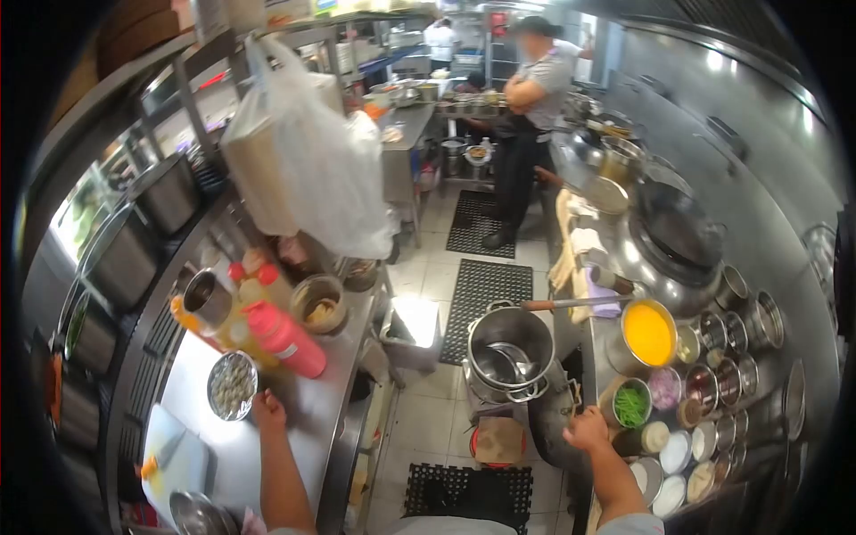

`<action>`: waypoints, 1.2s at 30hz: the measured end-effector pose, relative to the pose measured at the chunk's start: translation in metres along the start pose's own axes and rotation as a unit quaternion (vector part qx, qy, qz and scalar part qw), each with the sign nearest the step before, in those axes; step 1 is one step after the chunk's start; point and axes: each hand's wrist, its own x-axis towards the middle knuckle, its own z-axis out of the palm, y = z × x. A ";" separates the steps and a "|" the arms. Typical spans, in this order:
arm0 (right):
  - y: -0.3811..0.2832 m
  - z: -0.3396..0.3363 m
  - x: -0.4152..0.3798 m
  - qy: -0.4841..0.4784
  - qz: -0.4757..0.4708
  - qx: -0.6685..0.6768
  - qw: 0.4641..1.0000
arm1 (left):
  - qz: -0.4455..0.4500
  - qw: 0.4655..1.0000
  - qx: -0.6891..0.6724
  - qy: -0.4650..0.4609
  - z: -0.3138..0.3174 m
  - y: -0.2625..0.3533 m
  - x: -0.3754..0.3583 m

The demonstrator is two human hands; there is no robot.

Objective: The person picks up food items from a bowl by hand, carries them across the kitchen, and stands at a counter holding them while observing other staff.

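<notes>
My left hand [270,411] is closed at the right rim of a round metal bowl [214,408], which stands on the steel counter. Greyish, rounded food pieces [234,382] fill the bowl; their exact kind is hard to make out. Over on the right, my right hand [587,430] has its fingers curled at the front edge of the cooking station, beside a small valve-like fitting [574,397]. What those fingers grip is too small to tell. Close by is a metal pot of chopped green herbs [631,404].
A large steel pot [510,343] stands between the counters. A pink bottle [285,339] and a cutting board [174,459] are on the left counter. Along the right sit a pot of orange liquid [649,334] and a wok [678,227]. Another person [535,89] stands ahead, arms folded.
</notes>
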 end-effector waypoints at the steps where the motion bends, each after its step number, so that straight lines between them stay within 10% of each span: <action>1: 0.000 -0.001 0.000 -0.006 -0.014 -0.013 1.000 | 0.007 0.999 0.013 0.031 0.004 0.002 -0.007; 22: -0.001 -0.003 -0.001 -0.056 -0.013 -0.028 0.998 | 0.087 0.963 0.257 0.005 -0.025 0.032 -0.008; 29: 0.003 0.007 -0.003 -0.020 -0.028 -0.027 0.999 | -0.144 0.948 0.279 -0.055 0.003 -0.062 -0.138; 36: 0.002 0.003 -0.005 -0.011 -0.025 -0.008 1.000 | -0.377 0.797 0.430 -0.195 -0.058 -0.195 -0.232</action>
